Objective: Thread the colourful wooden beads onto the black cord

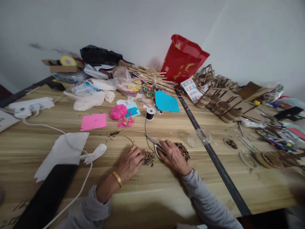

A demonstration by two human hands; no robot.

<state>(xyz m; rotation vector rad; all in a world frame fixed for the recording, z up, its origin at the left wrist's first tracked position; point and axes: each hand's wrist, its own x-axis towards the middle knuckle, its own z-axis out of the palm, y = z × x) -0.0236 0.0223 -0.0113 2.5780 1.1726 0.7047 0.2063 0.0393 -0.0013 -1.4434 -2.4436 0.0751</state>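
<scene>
My left hand (pixel 130 161) rests on the table with its fingers drawn together, and a short end of black cord (pixel 129 140) sticks out by the fingertips. Right beside those fingers lies a loose pile of small multicoloured beads (pixel 148 158). Scissors (pixel 156 144) lie under my right hand (pixel 172 156), whose fingers are on the handles; the blades point up and left. A second heap of beads (pixel 183 151) is partly hidden behind the right hand. From a spool of black cord (pixel 150 114), a strand runs down toward the bead pile.
Beyond the hands are pink yarn (pixel 118 112), a pink paper (pixel 93 121) and a blue sheet (pixel 167 101). A black phone-like slab (pixel 46 197) and white cable (pixel 84 187) lie left. Clear tape rolls (pixel 203 136) and woven baskets (pixel 220 108) stand right; a red bag (pixel 183 60) leans behind.
</scene>
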